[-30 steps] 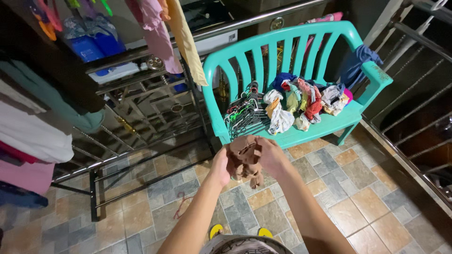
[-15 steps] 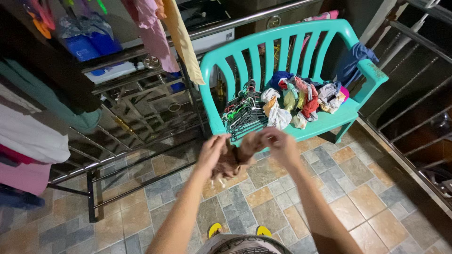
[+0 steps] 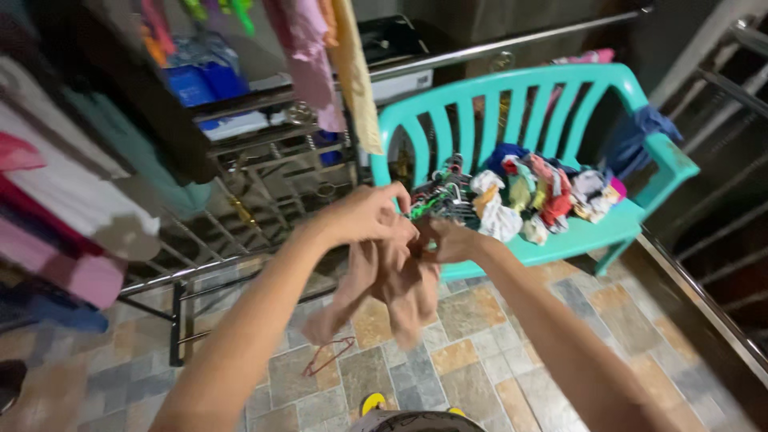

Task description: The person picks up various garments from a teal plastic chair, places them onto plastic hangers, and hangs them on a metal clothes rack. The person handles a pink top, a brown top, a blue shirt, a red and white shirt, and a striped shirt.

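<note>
My left hand (image 3: 364, 214) and my right hand (image 3: 448, 238) are close together at chest height, both gripping the top of a brown cloth garment (image 3: 392, 288). The garment hangs down between them over the tiled floor and is blurred by motion. Just beyond my hands stands a turquoise plastic bench (image 3: 640, 220) with a heap of crumpled clothes (image 3: 536, 196) and a bundle of clothes hangers (image 3: 440, 196) on its seat.
A metal drying rack (image 3: 240, 216) with hanging clothes fills the left side. A red wire hanger (image 3: 328, 356) lies on the stone-tile floor. Garments hang from a rail (image 3: 512, 40) overhead. A metal railing (image 3: 704, 296) runs along the right. A blue cloth (image 3: 640, 132) drapes the bench arm.
The bunched brown garment has been drawn apart and now hangs lower from both hands. My hands have risen slightly and the view has shifted left and nearer the bench.
</note>
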